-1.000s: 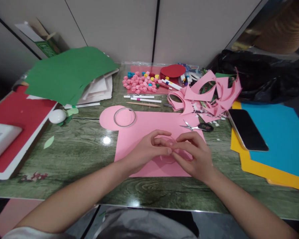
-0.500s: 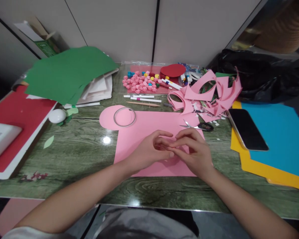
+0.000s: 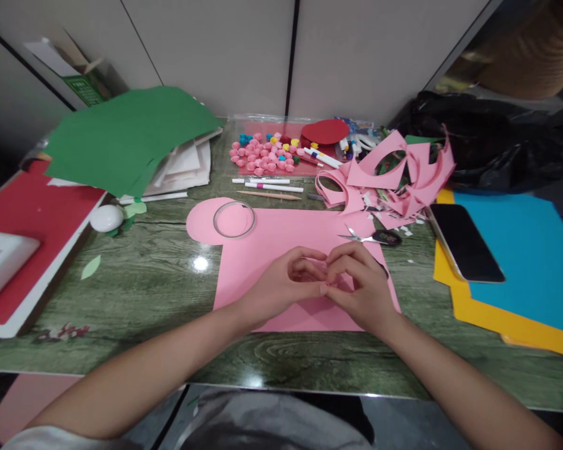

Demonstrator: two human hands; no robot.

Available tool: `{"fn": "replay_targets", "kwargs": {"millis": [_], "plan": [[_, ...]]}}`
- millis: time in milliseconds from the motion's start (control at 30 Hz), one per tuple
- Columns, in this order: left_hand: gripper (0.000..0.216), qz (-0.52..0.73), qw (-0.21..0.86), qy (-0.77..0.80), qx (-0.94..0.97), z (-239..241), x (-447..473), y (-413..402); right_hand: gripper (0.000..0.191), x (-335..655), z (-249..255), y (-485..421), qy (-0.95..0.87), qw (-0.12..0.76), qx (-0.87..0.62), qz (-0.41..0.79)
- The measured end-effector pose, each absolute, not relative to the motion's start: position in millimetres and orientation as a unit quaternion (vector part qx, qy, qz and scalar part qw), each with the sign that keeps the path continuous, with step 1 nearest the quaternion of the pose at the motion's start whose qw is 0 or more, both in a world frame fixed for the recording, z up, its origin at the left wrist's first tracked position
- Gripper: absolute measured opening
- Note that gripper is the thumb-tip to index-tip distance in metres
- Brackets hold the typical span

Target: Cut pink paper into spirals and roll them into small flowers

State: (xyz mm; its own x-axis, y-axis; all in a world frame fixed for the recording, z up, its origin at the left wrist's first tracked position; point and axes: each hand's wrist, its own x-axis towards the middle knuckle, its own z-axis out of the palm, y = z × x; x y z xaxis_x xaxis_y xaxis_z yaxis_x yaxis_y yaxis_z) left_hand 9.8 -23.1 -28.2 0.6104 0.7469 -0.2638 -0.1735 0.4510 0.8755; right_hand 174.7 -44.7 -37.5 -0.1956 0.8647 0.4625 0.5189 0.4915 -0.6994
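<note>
My left hand [image 3: 281,287] and my right hand [image 3: 361,284] meet over a large pink sheet [image 3: 263,244] lying on the green wood-grain table. Both hands have their fingers curled and their fingertips pinched together at the middle. Whatever sits between the fingertips is hidden by the fingers. A clear round ring [image 3: 234,219] rests on the pink sheet's rounded upper left corner. Small scissors [image 3: 373,237] lie just beyond my right hand.
Pink offcuts [image 3: 394,175] pile up at the back right, beside a black bag [image 3: 488,144]. A phone [image 3: 464,242] lies on blue [image 3: 530,250] and yellow [image 3: 478,306] sheets. Green paper [image 3: 126,134], pens [image 3: 272,185], small pink pieces [image 3: 263,156], a white egg shape [image 3: 106,218].
My fingers have closed tighter and drawn together; the clear round thing seen under them a second ago no longer shows. The arms have barely shifted.
</note>
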Motion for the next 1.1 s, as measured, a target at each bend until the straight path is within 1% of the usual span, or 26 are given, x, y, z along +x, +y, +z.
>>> {"fn": "replay_targets", "kwargs": {"millis": [233, 400, 533, 633, 700, 767, 967, 1100], "plan": [[0.036, 0.305, 0.787, 0.334, 0.419, -29.4, 8.8, -21.1, 0.011, 173.7, -33.9, -45.3, -0.762, 0.425, -0.456, 0.175], [0.036, 0.303, 0.793, 0.34, 0.405, -27.0, 5.9, -18.1, 0.012, 174.6, -31.2, -46.5, -0.762, 0.425, -0.454, 0.18], [0.037, 0.294, 0.792, 0.345, 0.408, -26.3, 5.0, -16.8, 0.021, 175.3, -33.3, -46.6, -0.761, 0.435, -0.444, 0.184], [0.035, 0.293, 0.773, 0.361, 0.432, -24.9, 5.2, -16.7, 0.031, 176.4, -37.8, -46.0, -0.771, 0.426, -0.432, 0.194], [0.035, 0.29, 0.757, 0.377, 0.447, -23.8, 5.8, -16.8, 0.034, 177.2, -40.6, -45.5, -0.773, 0.42, -0.432, 0.198], [0.037, 0.287, 0.752, 0.381, 0.454, -23.2, 6.5, -17.1, 0.031, 178.1, -42.1, -44.9, -0.765, 0.422, -0.445, 0.198], [0.04, 0.294, 0.75, 0.363, 0.468, -24.8, 7.9, -18.3, 0.013, 178.2, -40.3, -44.3, -0.729, 0.436, -0.49, 0.194], [0.041, 0.295, 0.753, 0.356, 0.469, -26.1, 8.1, -19.4, 0.013, 176.8, -38.5, -43.9, -0.719, 0.44, -0.498, 0.203]]}}
